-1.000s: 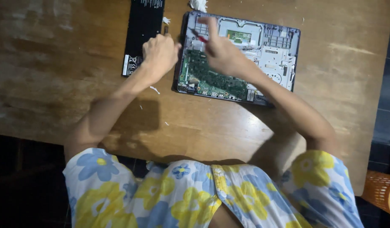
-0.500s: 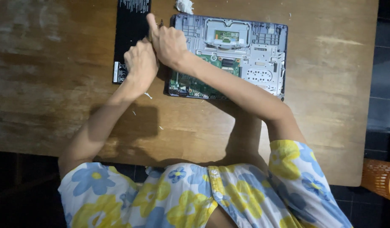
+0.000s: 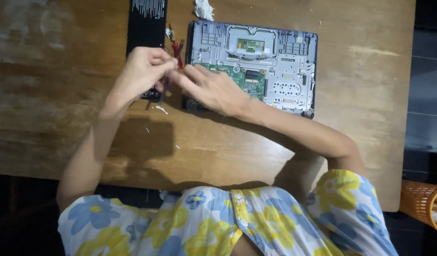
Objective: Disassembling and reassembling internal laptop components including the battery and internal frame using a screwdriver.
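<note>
An opened laptop base [image 3: 280, 71] lies on the wooden table [image 3: 62, 118], its green circuit board and metal frame exposed. A long black battery pack [image 3: 146, 19] lies to its left. My left hand [image 3: 142, 73] rests over the battery's near end, fingers pinched on a small red-handled screwdriver [image 3: 175, 46] that sticks up between the battery and the laptop. My right hand [image 3: 213, 87] covers the laptop's near left corner. Its fingers are stretched out and touch the left hand's fingertips at the tool. The screwdriver's lower part is hidden by the fingers.
A crumpled white tissue [image 3: 203, 8] sits at the table's far edge above the laptop. Small white scraps [image 3: 160, 109] dot the wood near my left wrist. An orange basket [image 3: 419, 204] stands on the floor to the right, past the table's edge.
My right hand has moved left, from over the laptop's middle to its left corner, and now meets my left hand. The left hand has stayed by the battery's near end.
</note>
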